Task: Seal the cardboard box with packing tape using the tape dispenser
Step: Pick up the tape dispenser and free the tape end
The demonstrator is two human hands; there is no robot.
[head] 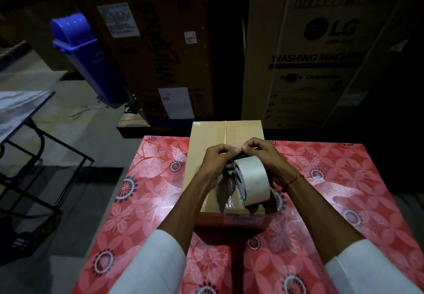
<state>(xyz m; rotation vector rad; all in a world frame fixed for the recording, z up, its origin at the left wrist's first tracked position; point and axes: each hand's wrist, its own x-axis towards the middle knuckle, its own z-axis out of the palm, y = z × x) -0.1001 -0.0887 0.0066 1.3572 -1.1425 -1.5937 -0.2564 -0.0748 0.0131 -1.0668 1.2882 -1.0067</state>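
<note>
A closed brown cardboard box point(211, 137) lies on the red flowered table point(344, 179), its two top flaps meeting in a seam down the middle. On top of the box rests a tape dispenser point(249, 183) with a wide roll of pale tape. My left hand point(218, 158) and my right hand point(263, 156) are both over the dispenser's far end, fingertips pinched close together at the tape's free end. A clear strip of tape glints on the box's near part, beside the roll. The dispenser's handle is mostly hidden under the roll and my hands.
Two tall appliance cartons point(316, 52) stand right behind the table. A blue swing-lid bin point(85, 54) leans at the back left. A black metal-frame table point(27, 119) stands to the left on the grey floor.
</note>
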